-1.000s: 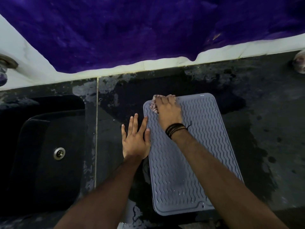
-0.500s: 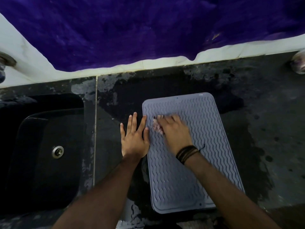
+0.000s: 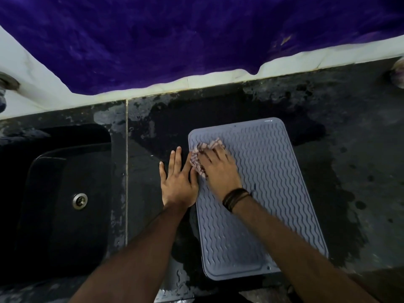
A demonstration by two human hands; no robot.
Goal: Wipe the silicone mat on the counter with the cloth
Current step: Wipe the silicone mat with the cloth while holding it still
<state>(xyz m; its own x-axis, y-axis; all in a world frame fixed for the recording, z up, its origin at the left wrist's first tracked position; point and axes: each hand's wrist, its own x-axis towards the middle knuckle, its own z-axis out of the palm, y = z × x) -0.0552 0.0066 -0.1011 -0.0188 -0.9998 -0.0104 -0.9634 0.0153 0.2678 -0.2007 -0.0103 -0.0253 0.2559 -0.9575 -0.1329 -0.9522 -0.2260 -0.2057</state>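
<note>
So the right hand (image 3: 218,169) presses the bunched cloth (image 3: 202,155) on the silicone mat (image 3: 269,193) near its far-left corner; the mat's long axis runs back toward the person, mostly unwiped, and the left hand (image 3: 178,184) lies flat, steadying its left edge

A dark, wet-streaked stone tabletop (image 3: 349,171) carries a grey ribbed silicone mat (image 3: 273,182). Left of the mat, a black sink (image 3: 54,215) is set into the surface; a left hand (image 3: 178,184) lies flat just beside the mat's left edge.
</note>
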